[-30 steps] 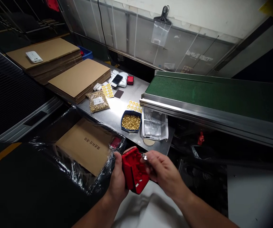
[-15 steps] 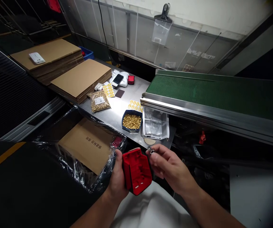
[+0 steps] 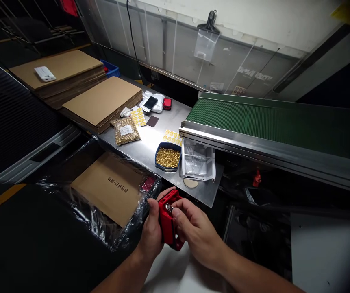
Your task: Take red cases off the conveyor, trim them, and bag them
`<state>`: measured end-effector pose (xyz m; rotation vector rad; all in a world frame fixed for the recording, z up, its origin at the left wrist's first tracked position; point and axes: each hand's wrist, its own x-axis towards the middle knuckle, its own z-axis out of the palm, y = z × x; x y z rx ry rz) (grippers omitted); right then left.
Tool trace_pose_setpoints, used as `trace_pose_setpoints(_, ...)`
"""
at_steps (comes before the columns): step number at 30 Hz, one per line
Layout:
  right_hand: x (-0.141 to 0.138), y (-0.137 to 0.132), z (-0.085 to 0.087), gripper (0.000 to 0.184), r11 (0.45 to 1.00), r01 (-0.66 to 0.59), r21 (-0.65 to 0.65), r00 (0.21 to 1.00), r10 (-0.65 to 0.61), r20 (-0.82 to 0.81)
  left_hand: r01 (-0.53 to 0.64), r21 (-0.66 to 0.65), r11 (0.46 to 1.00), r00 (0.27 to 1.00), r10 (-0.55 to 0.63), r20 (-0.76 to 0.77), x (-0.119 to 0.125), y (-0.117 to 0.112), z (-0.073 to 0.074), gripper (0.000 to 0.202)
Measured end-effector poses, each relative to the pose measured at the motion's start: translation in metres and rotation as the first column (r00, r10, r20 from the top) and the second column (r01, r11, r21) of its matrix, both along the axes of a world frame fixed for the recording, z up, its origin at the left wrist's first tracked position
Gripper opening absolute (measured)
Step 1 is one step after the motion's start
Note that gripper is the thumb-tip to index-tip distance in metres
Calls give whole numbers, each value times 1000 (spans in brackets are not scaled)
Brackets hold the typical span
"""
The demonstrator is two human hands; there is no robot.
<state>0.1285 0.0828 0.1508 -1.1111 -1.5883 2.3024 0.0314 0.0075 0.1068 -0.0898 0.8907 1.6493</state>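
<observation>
Your left hand [image 3: 152, 234] grips the red, open-sided plastic housing [image 3: 168, 228] short of the grey metal desk [image 3: 144, 151]; a slack hold could let it twist. At the housing's face, the small, shiny metal part [image 3: 169, 208] is pinched by your right hand [image 3: 199, 236]; a fingertip slip could drop it.

- I get white glare on the flat silver metal table [image 3: 148, 140], toward ten o'clock from centre.
- Sharp glints streak the crinkled shiny plastic film [image 3: 100, 232], near eight o'clock.
- The long green ribbed conveyor belt [image 3: 248, 122] dims toward three o'clock.
- My two o'clock corner blurs into black.
</observation>
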Motion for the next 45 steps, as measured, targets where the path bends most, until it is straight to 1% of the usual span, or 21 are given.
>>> trace_pose_setpoints(3, -1, -1, -1, 30, 999, 10, 30, 1000, -11, 27, 9, 16, 1000, 1000, -10, 12, 0, -1, -2, 76)
trace_pose_setpoints(6, -3, -1, -1, 28, 998, 31, 60, 999, -32, 19, 14, 19, 1000, 1000, -14, 16, 1, -2, -5, 75)
trace_pose_setpoints(8, -3, -1, 0, 28, 998, 43, 54, 999, -43, 4, 14, 16, 1000, 1000, -14, 11, 1, -3, -5, 74)
trace_pose_setpoints(12, -3, -1, 1, 29, 998, 50, 38, 999, -50, -18, 11, 13, 1000, 1000, -10, -16, 1, -3, -4, 75)
trace_pose_setpoints(16, -1, -2, 1, 27, 996, 60, 73, 998, -59, -15, 13, 16, 1000, 999, -13, -42, 2, -3, -3, 73)
trace_pose_setpoints(22, -1, -1, 0, 24, 996, 54, 70, 999, -54, -8, 16, 15, 1000, 998, -16, -55, 3, -6, -15, 70)
trace_pose_setpoints(24, -1, -1, 0, 23, 996, 54, 69, 999, -54, -8, 20, 15, 1000, 998, -19, -64, 3, -8, -16, 68)
trace_pose_setpoints(26, 0, -2, 1, 23, 993, 56, 107, 998, -56, -6, 11, 5, 1000, 998, -11, -57, 4, -8, -13, 69)
trace_pose_setpoints(28, 2, -1, 5, 23, 976, 68, 208, 998, -69, -2, -6, -19, 1000, 1000, 6, -7, 4, -7, -9, 71)
trace_pose_setpoints(31, 7, 5, 13, 19, 921, 87, 380, 996, -94, 1, -18, -42, 999, 992, 23, 125, 4, -4, -1, 68)
trace_pose_setpoints(33, 9, 12, 18, 17, 875, 39, 483, 998, -60, 29, -9, -20, 1000, 979, 13, 204, 4, -2, 3, 67)
trace_pose_setpoints(34, 10, 15, 19, 15, 839, -5, 544, 998, -26, 50, -3, -6, 1000, 972, 4, 234, 3, -1, 5, 67)
trace_pose_setpoints(35, 10, 18, 20, 14, 790, -55, 611, 997, 13, 73, 6, 4, 1000, 966, -7, 257, 3, -1, 6, 67)
trace_pose_setpoints(37, 9, 21, 20, 13, 670, -142, 728, 990, 86, 114, 27, 3, 1000, 959, -26, 284, 2, 0, 9, 67)
trace_pose_setpoints(38, 8, 22, 20, 14, 618, -175, 766, 984, 115, 132, 37, -1, 999, 956, -35, 292, 2, 0, 10, 67)
trace_pose_setpoints(39, 7, 22, 20, 15, 580, -205, 788, 978, 140, 152, 48, -3, 999, 953, -45, 299, 2, 1, 11, 67)
trace_pose_setpoints(40, 6, 22, 20, 17, 556, -236, 797, 971, 157, 177, 59, -1, 998, 951, -56, 305, 2, 1, 12, 67)
trace_pose_setpoints(43, 4, 20, 20, 17, 510, -303, 805, 953, 177, 246, 84, 27, 996, 944, -88, 318, 2, 2, 15, 68)
trace_pose_setpoints(45, 4, 19, 19, 16, 490, -316, 812, 949, 179, 261, 89, 47, 995, 942, -100, 320, 2, 2, 16, 67)
